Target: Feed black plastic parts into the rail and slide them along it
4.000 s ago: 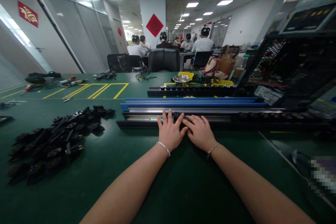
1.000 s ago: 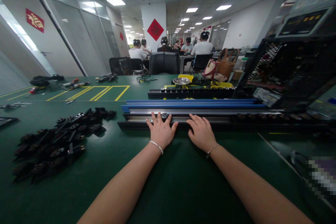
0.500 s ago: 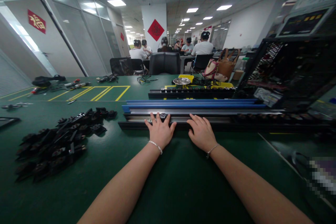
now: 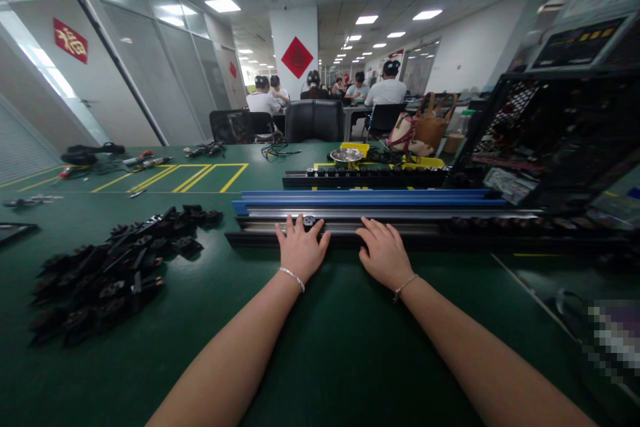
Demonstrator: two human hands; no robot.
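Spread fingers of my left hand (image 4: 301,250) rest on the long black rail (image 4: 260,238), around a small black part (image 4: 309,221) that sits in its channel. Whether the fingers touch that part is unclear. Farther right, my right hand (image 4: 385,250) lies on the same rail with its fingers extended and nothing visible in it. More black parts (image 4: 500,223) line the rail's right section. Behind the rail run blue strips (image 4: 350,197). A bracelet circles each wrist.
A heap of black parts (image 4: 110,273) covers the table's left side. Beyond the strips are another loaded rail (image 4: 370,178), a metal dish (image 4: 347,155) and yellow trays (image 4: 355,147). An open computer case (image 4: 555,140) stands at right. People sit in the background.
My left hand has shifted slightly left along the rail, and the small black part by its fingers has moved slightly left too. My right hand has not visibly moved.
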